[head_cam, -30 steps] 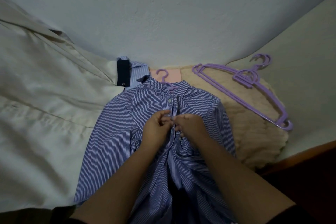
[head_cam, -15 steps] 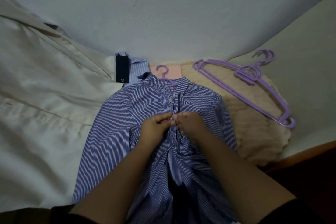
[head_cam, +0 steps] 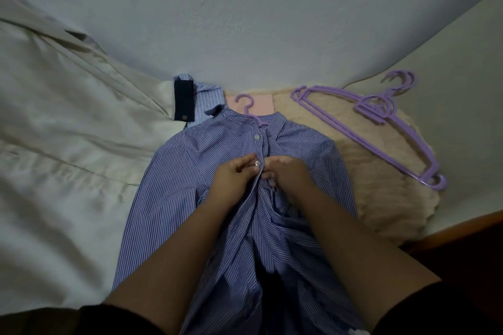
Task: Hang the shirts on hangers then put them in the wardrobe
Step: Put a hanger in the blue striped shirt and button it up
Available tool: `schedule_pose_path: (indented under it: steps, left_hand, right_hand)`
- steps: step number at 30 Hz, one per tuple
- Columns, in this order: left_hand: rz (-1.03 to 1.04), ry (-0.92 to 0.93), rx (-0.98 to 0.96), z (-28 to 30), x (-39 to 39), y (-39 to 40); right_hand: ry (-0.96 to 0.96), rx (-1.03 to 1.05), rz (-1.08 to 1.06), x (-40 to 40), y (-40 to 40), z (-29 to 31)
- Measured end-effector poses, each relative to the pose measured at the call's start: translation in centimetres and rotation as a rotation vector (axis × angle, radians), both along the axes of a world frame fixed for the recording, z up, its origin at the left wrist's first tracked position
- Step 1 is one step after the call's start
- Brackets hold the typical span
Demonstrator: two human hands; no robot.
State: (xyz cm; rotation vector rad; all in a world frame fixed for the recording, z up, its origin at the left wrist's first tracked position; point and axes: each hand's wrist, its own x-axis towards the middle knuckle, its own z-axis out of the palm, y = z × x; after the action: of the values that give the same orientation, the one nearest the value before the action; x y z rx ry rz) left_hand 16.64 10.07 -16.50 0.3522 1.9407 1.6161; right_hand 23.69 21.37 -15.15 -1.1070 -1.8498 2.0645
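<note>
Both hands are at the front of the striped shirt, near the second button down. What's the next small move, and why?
Probably finish pushing that button through its hole. The left hand and right hand pinch the two front edges of the striped shirt together there. The top button looks done, the hanger hook already sticks out of the collar, and the front gapes open lower down.

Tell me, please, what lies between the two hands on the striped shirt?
In the head view, the striped shirt's buttoned front edge with a white button lies between the left hand and right hand.
</note>
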Motion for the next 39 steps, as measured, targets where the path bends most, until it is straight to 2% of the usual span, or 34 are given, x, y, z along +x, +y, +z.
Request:
schedule_pose_path:
  steps: [3, 7, 11, 13, 17, 20, 22, 25, 27, 29, 31, 35, 39]
  left_hand:
    - [-0.029, 0.083, -0.111, 0.0, 0.9, -0.9]
    - [-0.030, 0.136, -0.171, -0.1, 2.9, -2.8]
    - [-0.087, 0.260, -0.273, 0.0, 4.6, -4.2]
    - [-0.078, 0.300, -0.309, 0.1, 4.9, -4.4]
    - [0.028, 0.268, -0.283, 0.5, 5.3, -4.2]
    - [0.067, 0.237, -0.230, 0.7, 5.6, -4.0]
    - [0.065, 0.214, -0.204, 0.8, 5.8, -3.9]
    - [0.037, 0.200, -0.162, 0.9, 6.2, -3.8]
    - [0.035, 0.194, -0.131, 1.0, 6.4, -3.8]
    - [0.037, 0.193, -0.122, 1.1, 6.6, -3.9]
    - [0.040, 0.191, -0.116, 1.2, 6.6, -3.9]
    - [0.044, 0.205, -0.159, 1.3, 6.6, -3.7]
    - [0.058, 0.237, -0.197, 1.5, 6.6, -3.4]
  right_hand:
    - [-0.117, 0.004, 0.018, 0.9, 0.1, 0.5]
    - [-0.222, 0.163, 0.083, 3.1, 0.1, 0.3]
    - [-0.353, 0.259, 0.265, 4.1, -0.7, 0.2]
    - [-0.368, 0.210, 0.242, 4.1, -1.3, 0.3]
    - [-0.314, -0.005, 0.081, 4.1, -2.4, 0.4]
    - [-0.314, 0.012, 0.083, 4.2, -2.9, 0.8]
    - [-0.293, 0.078, 0.108, 4.3, -2.7, 0.8]
    - [-0.345, 0.345, 0.236, 4.7, -2.7, 0.8]
    - [-0.350, 0.522, 0.234, 5.0, -3.0, 0.7]
    - [-0.306, 0.603, 0.193, 5.3, -3.4, 0.7]
    - [-0.255, 0.569, 0.187, 5.5, -3.6, 1.1]
    - [-0.207, 0.325, 0.131, 5.5, -3.4, 1.7]
    - [-0.202, 0.273, 0.132, 5.3, -3.2, 2.1]
